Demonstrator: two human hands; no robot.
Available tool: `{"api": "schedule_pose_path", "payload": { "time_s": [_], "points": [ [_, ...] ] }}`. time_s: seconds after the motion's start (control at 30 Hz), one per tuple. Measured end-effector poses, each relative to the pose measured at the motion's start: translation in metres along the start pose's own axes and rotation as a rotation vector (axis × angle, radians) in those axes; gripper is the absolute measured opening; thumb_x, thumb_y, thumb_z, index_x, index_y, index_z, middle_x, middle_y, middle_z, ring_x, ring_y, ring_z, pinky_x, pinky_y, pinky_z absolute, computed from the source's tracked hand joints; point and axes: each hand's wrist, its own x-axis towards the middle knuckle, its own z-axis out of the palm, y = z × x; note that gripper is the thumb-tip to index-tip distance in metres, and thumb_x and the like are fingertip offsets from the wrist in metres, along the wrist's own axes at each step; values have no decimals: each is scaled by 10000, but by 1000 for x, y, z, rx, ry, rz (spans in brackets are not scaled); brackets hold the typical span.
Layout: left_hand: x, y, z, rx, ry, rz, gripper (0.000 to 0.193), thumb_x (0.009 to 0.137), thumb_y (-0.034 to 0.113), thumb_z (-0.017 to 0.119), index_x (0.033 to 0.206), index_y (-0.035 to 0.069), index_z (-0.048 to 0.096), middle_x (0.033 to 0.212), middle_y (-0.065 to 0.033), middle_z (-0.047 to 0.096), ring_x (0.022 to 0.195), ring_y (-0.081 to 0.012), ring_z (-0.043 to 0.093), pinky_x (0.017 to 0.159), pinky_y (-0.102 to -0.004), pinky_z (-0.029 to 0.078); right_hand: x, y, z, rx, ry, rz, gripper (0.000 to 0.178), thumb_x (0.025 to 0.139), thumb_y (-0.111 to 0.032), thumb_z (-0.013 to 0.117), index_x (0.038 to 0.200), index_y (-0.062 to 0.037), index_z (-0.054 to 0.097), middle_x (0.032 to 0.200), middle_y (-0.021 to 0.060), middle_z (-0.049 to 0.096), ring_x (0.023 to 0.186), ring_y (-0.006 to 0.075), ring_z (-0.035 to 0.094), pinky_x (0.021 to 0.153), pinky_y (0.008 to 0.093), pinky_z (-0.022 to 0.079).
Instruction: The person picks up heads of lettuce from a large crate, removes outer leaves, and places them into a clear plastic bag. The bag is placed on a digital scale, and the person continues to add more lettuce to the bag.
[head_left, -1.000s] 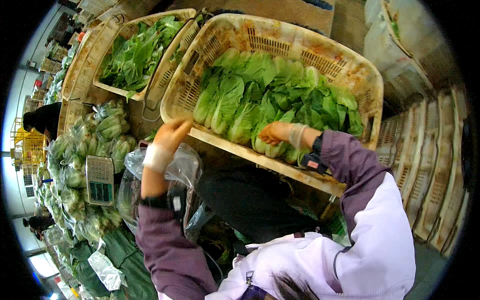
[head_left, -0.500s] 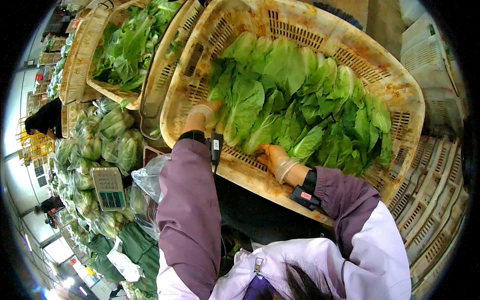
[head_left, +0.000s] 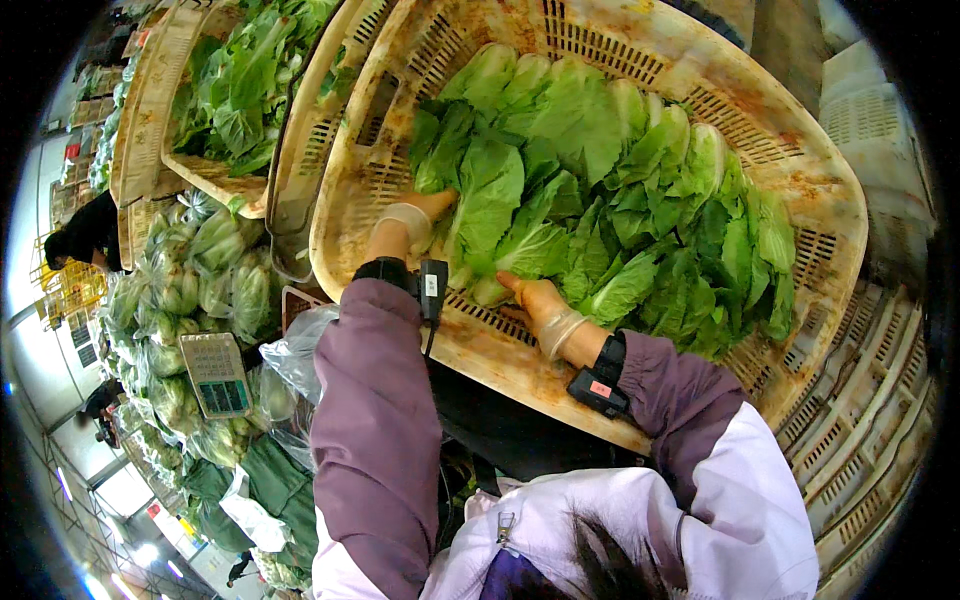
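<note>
Heads of leafy green lettuce [head_left: 640,225] lie packed in rows in a stained cream plastic crate [head_left: 500,340]. My left hand [head_left: 422,208] is at the crate's left side, curled round the edge of the endmost lettuce [head_left: 487,195]. Its thumb side shows, while leaves cover the other fingers. My right hand [head_left: 545,305] is at the near side, with a finger stretched out to touch the pale stem end of a lettuce [head_left: 492,290]. Some of its fingers are hidden below the hand. Thin translucent glove cuffs show at both wrists.
Another crate [head_left: 190,172] of loose green leaves stands at the upper left. Below it are bagged vegetables [head_left: 165,290], a scale with a keypad [head_left: 217,375] and clear plastic bags [head_left: 300,355]. Stacked crates [head_left: 865,390] rise at the right. A person in dark clothing [head_left: 90,235] is far left.
My right hand has shifted slightly left and a finger now reaches straighter toward the lettuce stem. My left hand stays at the end lettuce, its thumb side showing more. The view has shifted slightly.
</note>
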Motion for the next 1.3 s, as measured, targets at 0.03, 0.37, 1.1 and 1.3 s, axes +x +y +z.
{"api": "schedule_pose_path", "payload": {
  "time_s": [0.03,0.37,1.1,1.3],
  "points": [
    [7,-13,-3,-78,43,-39,887,713,693,439,1211,-40,484,1276,-219,454,1156,-346,469,925,-397,386,-14,-7,7,34,-9,7,344,735,-378,700,759,-55,585,920,69,570,731,155,506,604,308,433],
    [12,-16,3,177,-1,111,903,698,711,466,1186,-48,500,1210,-245,499,1108,-358,495,898,-415,402,1,-5,-22,254,-339,71,322,837,-225,592,1092,-30,565,1090,67,589,978,187,540,833,338,431],
    [-12,-31,-11,-951,-296,-219,454,830,356,604,1201,102,541,1022,-80,634,866,-127,585,814,-302,461,-15,-11,-13,618,-554,84,454,801,-178,613,1214,-73,458,1211,91,514,1139,271,465,1001,453,343],
    [-45,-19,-14,-810,-121,57,537,708,493,668,1017,55,631,866,-74,647,613,-145,578,575,-291,477,-51,-36,-4,763,-603,108,518,772,-159,626,1240,-66,424,1256,104,475,1182,294,419,1026,470,301]
  ]
}}
